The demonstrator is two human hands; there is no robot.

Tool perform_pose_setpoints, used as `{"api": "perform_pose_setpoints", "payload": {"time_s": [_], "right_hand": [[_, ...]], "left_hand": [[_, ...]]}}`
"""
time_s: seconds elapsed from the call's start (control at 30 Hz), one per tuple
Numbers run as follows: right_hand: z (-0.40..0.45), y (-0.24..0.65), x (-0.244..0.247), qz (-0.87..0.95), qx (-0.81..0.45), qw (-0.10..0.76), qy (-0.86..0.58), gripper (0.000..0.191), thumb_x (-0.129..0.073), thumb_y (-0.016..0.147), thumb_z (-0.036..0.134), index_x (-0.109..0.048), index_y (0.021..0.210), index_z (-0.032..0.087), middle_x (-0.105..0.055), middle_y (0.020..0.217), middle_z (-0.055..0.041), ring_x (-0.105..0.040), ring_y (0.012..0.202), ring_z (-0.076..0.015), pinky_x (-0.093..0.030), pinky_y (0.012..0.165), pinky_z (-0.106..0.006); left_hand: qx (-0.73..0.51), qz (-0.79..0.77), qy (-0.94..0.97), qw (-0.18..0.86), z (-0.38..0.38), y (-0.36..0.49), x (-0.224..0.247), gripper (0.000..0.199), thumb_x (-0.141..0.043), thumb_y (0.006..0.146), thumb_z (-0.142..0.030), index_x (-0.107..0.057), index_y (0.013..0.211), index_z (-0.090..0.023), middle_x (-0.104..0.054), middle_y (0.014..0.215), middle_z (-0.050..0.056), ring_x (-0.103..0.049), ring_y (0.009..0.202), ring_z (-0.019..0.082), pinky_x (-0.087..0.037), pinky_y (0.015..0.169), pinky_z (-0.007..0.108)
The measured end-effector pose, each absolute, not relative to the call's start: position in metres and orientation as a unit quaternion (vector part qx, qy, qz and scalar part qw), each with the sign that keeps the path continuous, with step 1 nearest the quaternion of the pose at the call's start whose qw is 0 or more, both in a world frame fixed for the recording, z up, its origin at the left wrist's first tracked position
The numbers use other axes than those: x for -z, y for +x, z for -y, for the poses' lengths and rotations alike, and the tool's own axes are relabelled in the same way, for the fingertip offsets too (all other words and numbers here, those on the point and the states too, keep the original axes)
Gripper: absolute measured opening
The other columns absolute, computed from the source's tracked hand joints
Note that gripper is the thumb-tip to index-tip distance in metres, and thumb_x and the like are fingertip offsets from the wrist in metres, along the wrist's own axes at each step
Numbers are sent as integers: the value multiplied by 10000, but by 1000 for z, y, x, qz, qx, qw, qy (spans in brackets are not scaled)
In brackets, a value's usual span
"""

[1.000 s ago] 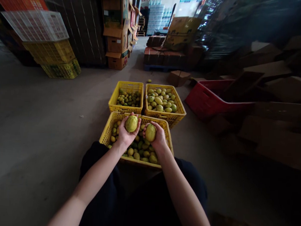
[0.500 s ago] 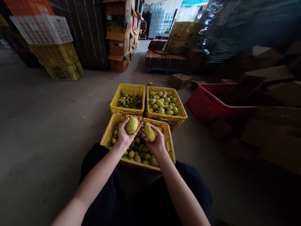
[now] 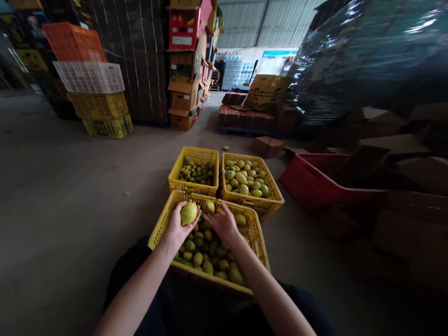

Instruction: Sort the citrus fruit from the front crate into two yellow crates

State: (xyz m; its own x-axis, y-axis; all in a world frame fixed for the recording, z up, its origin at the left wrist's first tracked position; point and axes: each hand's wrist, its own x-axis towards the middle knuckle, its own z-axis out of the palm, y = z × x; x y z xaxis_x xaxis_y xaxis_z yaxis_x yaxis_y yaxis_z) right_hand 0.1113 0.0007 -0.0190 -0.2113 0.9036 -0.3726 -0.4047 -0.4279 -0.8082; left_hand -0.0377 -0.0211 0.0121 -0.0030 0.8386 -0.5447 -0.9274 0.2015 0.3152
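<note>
Left hand (image 3: 181,223) over the near yellow crate (image 3: 220,281), fingers curled round a yellow-green fruit (image 3: 189,214), its long axis running roughly away from the person, slightly slanted; right hand (image 3: 224,223) also over the crate, fingers loosely spread, second fruit (image 3: 208,207) just beside them, contact unclear; two fruit-filled crates beyond

The left hand (image 3: 175,231) and right hand (image 3: 225,224) were bare, as were both slender forearms (image 3: 146,278). Deep navy, nearly black cloth (image 3: 127,270) covered the legs in a smooth, rounded outline, its folds and seams lost in shadow.
</note>
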Motion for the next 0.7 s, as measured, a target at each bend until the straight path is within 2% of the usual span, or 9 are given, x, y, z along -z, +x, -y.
{"api": "perform_pose_setpoints", "payload": {"time_s": [0.1,0.2,0.3,0.43,0.53,0.63,0.7], "right_hand": [[-26,122,15,263,-692,464,-486,292,-457,884,260,-528,1167,273,-650,1044,-30,-691,915,-180,-570,800,-357],[-17,116,24,252,-716,381,-528,269,-429,846,178,-578,1069,163,-680,970,-95,-710,758,-195,-560,751,-381],[3,99,29,309,-753,287,-505,241,-455,846,217,-637,961,110,-714,924,-139,-703,694,-197,-549,694,-354],[19,94,24,505,-653,225,-517,184,-501,848,251,-650,867,145,-724,867,-64,-654,591,-120,-490,538,-212],[23,108,20,545,-591,218,-553,123,-558,816,245,-627,767,155,-702,790,-21,-544,430,-78,-366,402,-186],[28,125,16,580,-545,208,-568,174,-513,847,264,-622,756,164,-689,720,-1,-440,361,-61,-327,394,-203],[34,133,11,601,-514,211,-575,192,-493,857,262,-632,764,167,-690,696,-14,-496,434,-87,-362,455,-210]], "left_hand": [[-627,-337,-70,699,21,-40,-10,65,-547,836,-118,-610,837,-138,-684,722,48,-695,691,188,-612,626,321],[-626,-346,-76,695,19,-42,-7,74,-533,834,-121,-606,839,-130,-683,724,52,-694,687,188,-610,627,315],[-639,-347,-78,682,16,-46,-4,140,-489,830,-152,-617,877,-120,-688,752,71,-699,714,209,-609,632,327],[-661,-339,-55,667,12,-59,3,314,-404,805,-213,-639,991,-122,-697,822,110,-705,825,268,-609,657,373],[-666,-373,-37,645,8,-67,15,347,-399,799,-213,-625,1048,-129,-693,811,106,-707,816,251,-607,646,339],[-558,-483,-18,675,12,-65,38,296,-387,847,-234,-585,1044,-133,-669,729,81,-697,689,206,-568,522,249],[-449,-542,-8,710,24,-57,56,260,-398,866,-232,-566,1026,-114,-642,664,79,-662,567,198,-510,414,228]]}}
